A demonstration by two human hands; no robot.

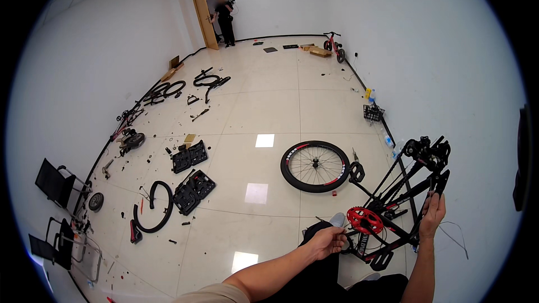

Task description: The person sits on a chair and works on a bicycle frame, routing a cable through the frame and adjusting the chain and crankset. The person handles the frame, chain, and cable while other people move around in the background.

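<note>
Bike frame (409,192), black, stands on the near right, close to the wall (483,151). On the near left are two black chairs (56,182). Next come two open black tool cases (193,192) on the shiny floor (241,113), with a black tire (170,205) beside the nearer one. Far off, a person (225,19) in dark clothes stands by the open door (203,15).

In the middle, a bike wheel (286,171) lies flat. It has red and white marks on its rim. The left hand (330,241) is near the left end of the frame. Its fingers are bent in, with the tips close together by that end. I can't tell if it has hold of anything. Just right of it is a big red toothed ring (365,220). Pale letters run along a black tube below the ring.

Farthest right, the right hand (432,213) points up with half-bent fingers. Its fingertips are at a black part of the frame, but I can't tell if they grip it. A thin wire (464,246) hangs to its right.
</note>
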